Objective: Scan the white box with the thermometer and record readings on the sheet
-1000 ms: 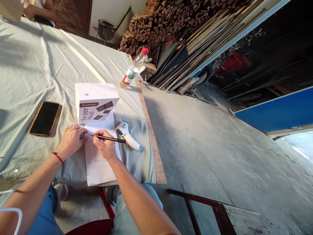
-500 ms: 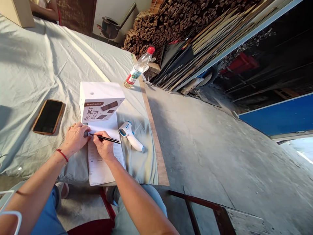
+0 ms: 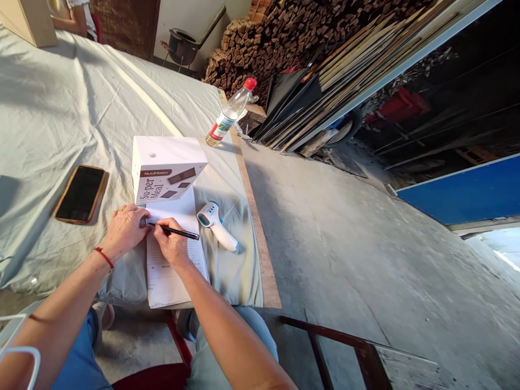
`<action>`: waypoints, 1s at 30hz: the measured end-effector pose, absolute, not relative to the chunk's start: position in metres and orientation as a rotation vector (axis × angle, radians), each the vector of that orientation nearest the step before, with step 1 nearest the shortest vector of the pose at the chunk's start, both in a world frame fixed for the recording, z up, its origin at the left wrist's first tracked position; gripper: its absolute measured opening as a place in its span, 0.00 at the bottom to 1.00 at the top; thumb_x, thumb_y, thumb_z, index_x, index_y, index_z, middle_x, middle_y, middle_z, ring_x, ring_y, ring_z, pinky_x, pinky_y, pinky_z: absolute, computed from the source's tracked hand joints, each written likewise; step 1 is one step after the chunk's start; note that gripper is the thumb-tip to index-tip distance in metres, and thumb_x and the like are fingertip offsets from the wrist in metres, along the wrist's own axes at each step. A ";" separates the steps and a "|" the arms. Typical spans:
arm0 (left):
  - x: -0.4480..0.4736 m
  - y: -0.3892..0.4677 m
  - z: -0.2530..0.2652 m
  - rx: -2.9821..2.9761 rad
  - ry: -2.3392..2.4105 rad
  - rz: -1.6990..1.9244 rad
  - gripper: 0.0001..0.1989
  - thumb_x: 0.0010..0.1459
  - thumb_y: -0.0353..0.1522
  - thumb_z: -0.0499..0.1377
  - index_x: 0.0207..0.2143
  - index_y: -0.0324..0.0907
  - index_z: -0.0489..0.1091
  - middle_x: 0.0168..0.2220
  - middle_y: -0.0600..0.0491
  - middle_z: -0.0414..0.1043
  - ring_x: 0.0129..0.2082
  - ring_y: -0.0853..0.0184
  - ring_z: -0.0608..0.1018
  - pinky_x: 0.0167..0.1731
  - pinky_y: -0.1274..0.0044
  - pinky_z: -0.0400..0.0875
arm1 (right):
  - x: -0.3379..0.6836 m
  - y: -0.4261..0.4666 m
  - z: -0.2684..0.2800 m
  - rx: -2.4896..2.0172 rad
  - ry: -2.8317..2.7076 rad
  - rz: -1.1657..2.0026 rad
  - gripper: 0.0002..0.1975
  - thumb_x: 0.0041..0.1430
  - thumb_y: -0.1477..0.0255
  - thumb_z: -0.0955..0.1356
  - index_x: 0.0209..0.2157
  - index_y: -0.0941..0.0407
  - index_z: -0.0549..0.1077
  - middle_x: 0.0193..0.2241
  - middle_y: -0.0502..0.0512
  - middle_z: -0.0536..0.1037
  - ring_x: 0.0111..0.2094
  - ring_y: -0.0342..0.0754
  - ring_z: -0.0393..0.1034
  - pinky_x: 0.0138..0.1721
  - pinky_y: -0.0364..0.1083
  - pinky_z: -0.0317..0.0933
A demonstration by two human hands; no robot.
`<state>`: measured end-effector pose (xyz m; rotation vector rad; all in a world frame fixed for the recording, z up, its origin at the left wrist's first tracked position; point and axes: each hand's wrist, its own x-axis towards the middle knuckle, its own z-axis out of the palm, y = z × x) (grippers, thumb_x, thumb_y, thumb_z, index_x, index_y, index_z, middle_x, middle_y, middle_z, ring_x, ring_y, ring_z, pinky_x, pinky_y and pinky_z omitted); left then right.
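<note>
My right hand [image 3: 172,242] grips a black pen [image 3: 182,233], its tip down on a printed sheet of paper [image 3: 168,287]. At the paper's left edge rests my left hand [image 3: 125,227], fingers bent together around a small dark grey thing [image 3: 142,222] that I cannot make out. A white "NutriMotion" box [image 3: 170,154] stands at the top of the paper and hides part of it. Just right of the paper lies a white and blue infrared thermometer [image 3: 219,227]. A phone [image 3: 80,194] in an orange-brown case lies left of my left hand.
A red-capped plastic bottle [image 3: 227,116] stands near the right edge of the cloth-covered table [image 3: 138,92]. At the far left are a cardboard box [image 3: 30,24] and another person's arm [image 3: 71,24]. Stacked firewood [image 3: 252,49] and leaning boards [image 3: 345,70] lie beyond; a wooden frame [image 3: 325,330] stands lower right.
The pen and my right hand have shifted very slightly to the left on the paper. My left hand stays in place. The other person at the far left has moved a little.
</note>
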<state>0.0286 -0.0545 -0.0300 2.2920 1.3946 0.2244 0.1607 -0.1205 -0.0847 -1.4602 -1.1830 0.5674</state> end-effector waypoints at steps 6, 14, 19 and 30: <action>0.030 -0.057 -0.025 2.298 1.423 0.180 0.14 0.58 0.30 0.63 0.47 0.42 0.79 0.48 0.44 0.75 0.54 0.48 0.76 0.55 0.59 0.69 | 0.162 -0.120 -0.091 -1.431 -1.238 0.525 0.10 0.57 0.63 0.65 0.31 0.54 0.72 0.25 0.51 0.75 0.27 0.47 0.68 0.33 0.46 0.65; 0.031 -0.057 -0.024 2.277 1.434 0.137 0.14 0.60 0.31 0.64 0.49 0.41 0.78 0.49 0.44 0.75 0.55 0.49 0.75 0.55 0.59 0.67 | 0.162 -0.119 -0.094 -1.441 -1.251 0.482 0.10 0.58 0.63 0.65 0.32 0.55 0.72 0.26 0.52 0.74 0.27 0.46 0.68 0.33 0.45 0.66; 0.030 -0.057 -0.024 2.272 1.434 0.136 0.14 0.60 0.31 0.64 0.49 0.41 0.78 0.49 0.44 0.74 0.55 0.48 0.75 0.55 0.59 0.67 | 0.163 -0.119 -0.093 -1.454 -1.254 0.481 0.10 0.57 0.63 0.64 0.32 0.55 0.72 0.26 0.51 0.75 0.27 0.46 0.69 0.33 0.46 0.66; 0.030 -0.057 -0.025 2.275 1.429 0.158 0.14 0.58 0.31 0.65 0.48 0.41 0.79 0.49 0.43 0.75 0.55 0.48 0.76 0.55 0.59 0.68 | 0.162 -0.121 -0.094 -1.482 -1.217 0.476 0.10 0.57 0.63 0.65 0.31 0.54 0.72 0.26 0.51 0.75 0.28 0.47 0.69 0.33 0.46 0.67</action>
